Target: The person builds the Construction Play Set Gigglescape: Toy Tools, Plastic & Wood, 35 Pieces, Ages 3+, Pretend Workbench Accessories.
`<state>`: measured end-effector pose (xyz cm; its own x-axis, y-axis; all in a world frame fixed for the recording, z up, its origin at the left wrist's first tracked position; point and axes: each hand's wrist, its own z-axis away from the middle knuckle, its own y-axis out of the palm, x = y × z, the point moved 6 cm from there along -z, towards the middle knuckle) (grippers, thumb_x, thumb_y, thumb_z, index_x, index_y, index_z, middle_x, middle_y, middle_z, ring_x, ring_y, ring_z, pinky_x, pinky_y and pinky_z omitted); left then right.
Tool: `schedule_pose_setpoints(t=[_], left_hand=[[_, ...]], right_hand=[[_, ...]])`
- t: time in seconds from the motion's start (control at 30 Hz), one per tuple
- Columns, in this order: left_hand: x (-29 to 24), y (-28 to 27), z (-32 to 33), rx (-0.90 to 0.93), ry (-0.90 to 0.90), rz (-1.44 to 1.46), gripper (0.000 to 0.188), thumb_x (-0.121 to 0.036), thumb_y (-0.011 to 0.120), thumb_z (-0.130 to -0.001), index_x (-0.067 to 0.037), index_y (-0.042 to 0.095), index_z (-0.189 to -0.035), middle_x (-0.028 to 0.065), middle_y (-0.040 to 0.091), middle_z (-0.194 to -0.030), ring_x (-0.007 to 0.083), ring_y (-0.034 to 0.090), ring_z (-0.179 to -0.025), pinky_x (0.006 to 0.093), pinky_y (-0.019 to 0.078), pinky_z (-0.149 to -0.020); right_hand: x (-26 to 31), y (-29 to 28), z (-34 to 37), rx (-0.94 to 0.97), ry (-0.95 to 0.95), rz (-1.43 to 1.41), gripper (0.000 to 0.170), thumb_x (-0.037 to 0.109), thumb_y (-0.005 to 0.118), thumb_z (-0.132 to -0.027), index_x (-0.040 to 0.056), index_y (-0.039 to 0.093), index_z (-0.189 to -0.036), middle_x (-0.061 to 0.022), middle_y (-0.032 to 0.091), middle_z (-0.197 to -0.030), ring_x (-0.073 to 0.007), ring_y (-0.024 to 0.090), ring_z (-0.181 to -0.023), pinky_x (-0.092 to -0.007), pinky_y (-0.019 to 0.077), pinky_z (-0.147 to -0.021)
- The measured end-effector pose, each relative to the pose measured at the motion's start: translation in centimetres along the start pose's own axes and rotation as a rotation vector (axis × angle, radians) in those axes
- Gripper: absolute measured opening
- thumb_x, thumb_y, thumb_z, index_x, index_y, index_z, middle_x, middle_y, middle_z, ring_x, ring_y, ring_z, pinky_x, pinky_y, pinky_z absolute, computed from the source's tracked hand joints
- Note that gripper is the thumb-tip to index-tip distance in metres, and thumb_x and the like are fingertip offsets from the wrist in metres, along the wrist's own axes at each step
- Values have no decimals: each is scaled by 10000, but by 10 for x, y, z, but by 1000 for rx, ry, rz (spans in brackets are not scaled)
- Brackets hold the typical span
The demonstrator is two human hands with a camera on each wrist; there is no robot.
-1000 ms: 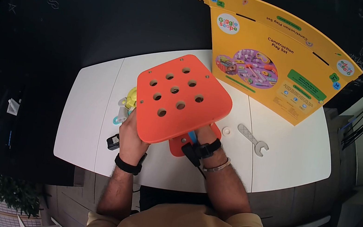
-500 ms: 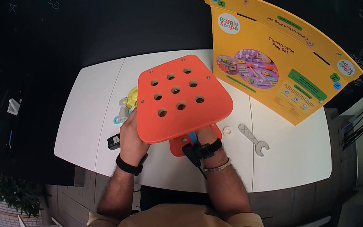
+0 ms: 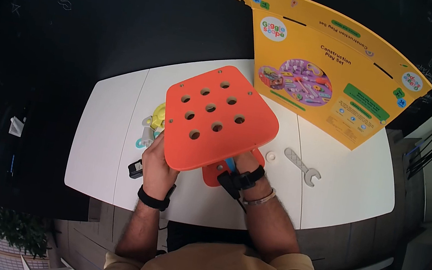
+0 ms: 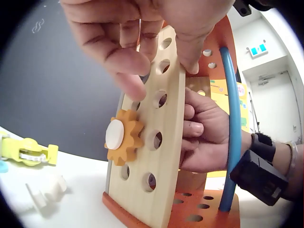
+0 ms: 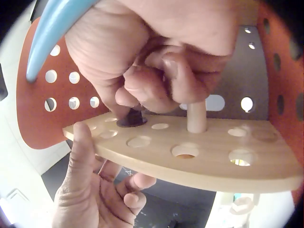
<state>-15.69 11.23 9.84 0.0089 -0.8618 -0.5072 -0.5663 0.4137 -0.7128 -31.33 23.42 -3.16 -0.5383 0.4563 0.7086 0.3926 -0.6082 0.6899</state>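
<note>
A toy toolbox with red-orange end panels (image 3: 255, 113), a blue rod (image 4: 231, 128) and a pale wooden side board (image 4: 164, 121) is held tilted over the table. The left hand (image 3: 160, 167) grips that board near its end, thumb at the edge and fingers bent over the outer face. Inside the box, the right hand (image 5: 152, 57) pinches a small dark piece (image 5: 132, 119) at one hole, its curled fingers partly hiding it. A cream peg (image 5: 196, 118) sticks up beside those fingers. On the outer face sits an orange gear (image 4: 130, 142) with a white cap (image 4: 114, 134).
A grey toy wrench (image 3: 300, 166) and a white ring (image 3: 271, 156) lie right of the toolbox on the white table (image 3: 99, 134). Yellow-green toy pieces (image 3: 158, 115) and a black device (image 3: 135, 169) are at the left. Behind stands a big yellow carton (image 3: 307, 48).
The toolbox and both hands stay almost in place, with only a very slight shift to the right in the head view.
</note>
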Motion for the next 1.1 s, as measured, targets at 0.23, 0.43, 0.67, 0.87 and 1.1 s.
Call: schedule_pose_setpoints(t=[0.23,0.43,0.67,0.87,1.1], left_hand=[[-1,3,4,-12,46,-77,358,-35,753,-897,34,724,-1246,234,772,-1143,434,774,-996,453,632,-820],[-2,7,7,-40,56,-97,368,-61,769,-876,35,726,-1229,239,767,-1097,444,768,-944,455,631,-785],[-8,9,9,-138,97,-99,112,-65,677,-898,35,696,-944,222,714,-830,457,709,-742,473,547,-636],[-16,8,10,-163,119,-121,121,-73,675,-911,32,703,-963,225,717,-845,461,716,-760,478,561,-647],[-19,5,12,-149,77,-83,181,-122,710,-956,23,733,-1063,216,734,-902,449,737,-788,462,591,-665]], right_hand=[[3,0,1,-5,-4,-3,177,93,635,-1104,16,681,-1257,-107,764,-990,-195,752,-860,-341,612,-645],[5,1,0,-2,-7,0,176,91,634,-1104,15,681,-1255,-106,764,-987,-194,752,-865,-342,612,-647],[5,0,1,-2,-6,-7,174,88,632,-1104,15,682,-1253,-106,764,-985,-194,752,-870,-342,612,-650],[7,0,2,-1,-8,-2,172,86,631,-1104,14,682,-1251,-105,763,-982,-193,752,-874,-343,612,-652],[10,0,3,-4,-6,13,170,84,630,-1104,14,683,-1249,-105,763,-980,-193,752,-879,-343,612,-654]])
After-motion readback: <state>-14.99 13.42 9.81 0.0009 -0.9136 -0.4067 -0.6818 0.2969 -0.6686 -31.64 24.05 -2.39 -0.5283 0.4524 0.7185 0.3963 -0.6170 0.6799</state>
